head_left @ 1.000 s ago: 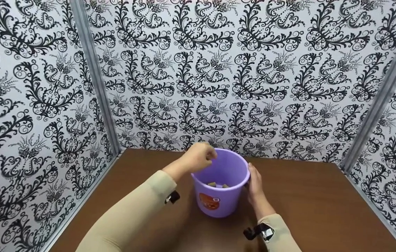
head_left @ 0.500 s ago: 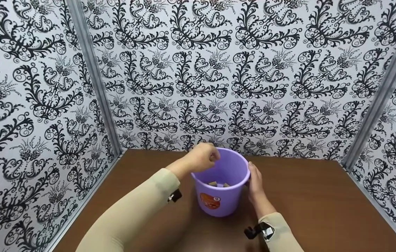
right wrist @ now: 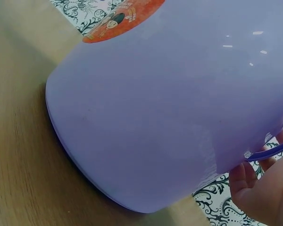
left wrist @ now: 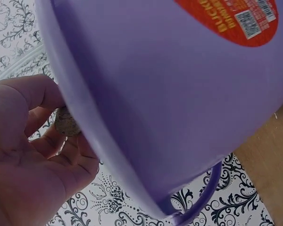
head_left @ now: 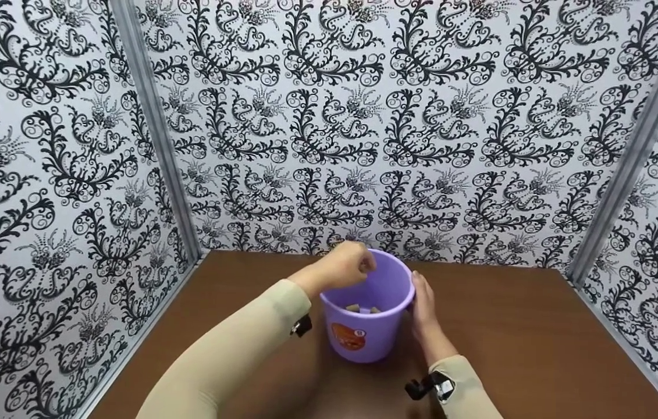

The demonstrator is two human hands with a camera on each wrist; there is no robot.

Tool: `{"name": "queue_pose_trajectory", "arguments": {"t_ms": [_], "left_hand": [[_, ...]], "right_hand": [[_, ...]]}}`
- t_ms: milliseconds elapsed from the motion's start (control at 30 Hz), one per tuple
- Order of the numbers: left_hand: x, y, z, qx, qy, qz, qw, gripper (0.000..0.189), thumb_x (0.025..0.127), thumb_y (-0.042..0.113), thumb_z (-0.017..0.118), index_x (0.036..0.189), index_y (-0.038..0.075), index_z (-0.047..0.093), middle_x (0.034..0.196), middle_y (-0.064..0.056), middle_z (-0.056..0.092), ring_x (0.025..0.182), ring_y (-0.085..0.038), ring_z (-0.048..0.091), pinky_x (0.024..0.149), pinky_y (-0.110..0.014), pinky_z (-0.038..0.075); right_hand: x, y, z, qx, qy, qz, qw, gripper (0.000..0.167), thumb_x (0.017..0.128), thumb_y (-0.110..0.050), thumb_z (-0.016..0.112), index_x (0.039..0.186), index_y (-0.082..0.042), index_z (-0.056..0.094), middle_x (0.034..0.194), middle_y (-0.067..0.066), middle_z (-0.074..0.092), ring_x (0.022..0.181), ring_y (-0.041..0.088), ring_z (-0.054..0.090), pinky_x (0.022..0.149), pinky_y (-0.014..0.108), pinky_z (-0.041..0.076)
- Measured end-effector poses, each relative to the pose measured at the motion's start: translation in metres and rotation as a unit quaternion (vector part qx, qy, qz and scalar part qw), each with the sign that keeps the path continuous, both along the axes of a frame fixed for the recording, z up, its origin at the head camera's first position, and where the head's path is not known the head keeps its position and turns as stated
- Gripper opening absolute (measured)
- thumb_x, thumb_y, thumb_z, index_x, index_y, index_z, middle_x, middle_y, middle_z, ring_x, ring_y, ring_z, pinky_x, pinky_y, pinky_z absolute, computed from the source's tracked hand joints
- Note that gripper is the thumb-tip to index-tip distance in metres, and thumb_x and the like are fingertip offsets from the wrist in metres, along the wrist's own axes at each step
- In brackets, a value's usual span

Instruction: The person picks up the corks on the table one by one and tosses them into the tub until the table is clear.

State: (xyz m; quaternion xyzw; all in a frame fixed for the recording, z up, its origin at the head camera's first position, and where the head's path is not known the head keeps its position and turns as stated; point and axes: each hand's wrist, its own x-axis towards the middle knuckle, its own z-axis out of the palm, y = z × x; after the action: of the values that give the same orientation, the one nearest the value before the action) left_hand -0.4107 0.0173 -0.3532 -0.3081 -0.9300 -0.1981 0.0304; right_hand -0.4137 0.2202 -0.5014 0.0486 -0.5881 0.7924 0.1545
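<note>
A purple bucket (head_left: 363, 334) with an orange label stands upright on the brown table. My left hand (head_left: 343, 267) is over the bucket's left rim, its fingers curled. In the left wrist view, a small speckled brown piece (left wrist: 66, 123), partly hidden by the rim, is pinched between thumb and fingers. At the bucket's right side, my right hand (head_left: 423, 302) holds it near the rim, and the right wrist view has the thumb and fingers beside the purple handle (right wrist: 269, 153). Inside the bucket lie small tan pieces (head_left: 352, 308) at the bottom.
Walls with a black-and-white scroll pattern (head_left: 334, 116) enclose the brown table (head_left: 509, 326) at the back and both sides. Grey corner posts (head_left: 160, 128) rise where the walls meet. Black cameras sit on both wrists.
The left hand has shifted slightly right, further over the bucket's opening, with its fingers still curled. The right hand and bucket keep almost the same place.
</note>
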Motion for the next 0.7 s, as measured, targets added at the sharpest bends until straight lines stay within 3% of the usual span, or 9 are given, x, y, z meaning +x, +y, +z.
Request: {"name": "queue_pose_trajectory", "arguments": {"t_ms": [300,467,567,700], "left_hand": [[-0.009,0.009,0.008,-0.02,-0.008,-0.015,0.9997,0.037,0.088,-0.006,0.068,0.12,0.009,0.077,0.122,-0.008,0.076,0.11,-0.022,0.072,0.093,-0.03,0.062],[-0.013,0.008,0.008,-0.026,0.021,-0.044,0.9985,0.037,0.086,-0.006,0.068,0.117,0.009,0.079,0.119,-0.008,0.078,0.109,-0.022,0.073,0.093,-0.029,0.061],[-0.015,0.006,0.005,-0.019,0.021,-0.054,0.9982,0.038,0.085,-0.006,0.067,0.119,0.008,0.079,0.132,-0.01,0.075,0.111,-0.024,0.072,0.094,-0.029,0.061],[-0.015,0.001,-0.002,0.0,0.008,-0.043,0.9991,0.039,0.085,-0.004,0.072,0.121,0.01,0.078,0.145,-0.008,0.068,0.112,-0.024,0.07,0.093,-0.029,0.06]], "right_hand": [[0.003,0.006,0.0,0.007,0.001,-0.01,0.9999,0.042,0.114,-0.032,0.038,0.13,0.0,0.06,0.11,0.003,0.068,0.103,0.018,0.064,0.094,0.037,0.054],[0.003,0.006,-0.002,0.017,0.004,-0.012,0.9998,0.044,0.114,-0.03,0.037,0.132,0.003,0.059,0.112,0.003,0.068,0.104,0.017,0.063,0.096,0.036,0.053],[0.004,0.006,-0.003,0.019,0.003,-0.015,0.9997,0.046,0.114,-0.03,0.037,0.134,0.005,0.058,0.112,0.004,0.068,0.104,0.018,0.063,0.096,0.037,0.052],[0.006,0.002,-0.004,0.012,0.004,-0.011,0.9999,0.045,0.113,-0.031,0.038,0.133,0.005,0.059,0.112,0.005,0.07,0.104,0.02,0.065,0.097,0.04,0.053]]}}
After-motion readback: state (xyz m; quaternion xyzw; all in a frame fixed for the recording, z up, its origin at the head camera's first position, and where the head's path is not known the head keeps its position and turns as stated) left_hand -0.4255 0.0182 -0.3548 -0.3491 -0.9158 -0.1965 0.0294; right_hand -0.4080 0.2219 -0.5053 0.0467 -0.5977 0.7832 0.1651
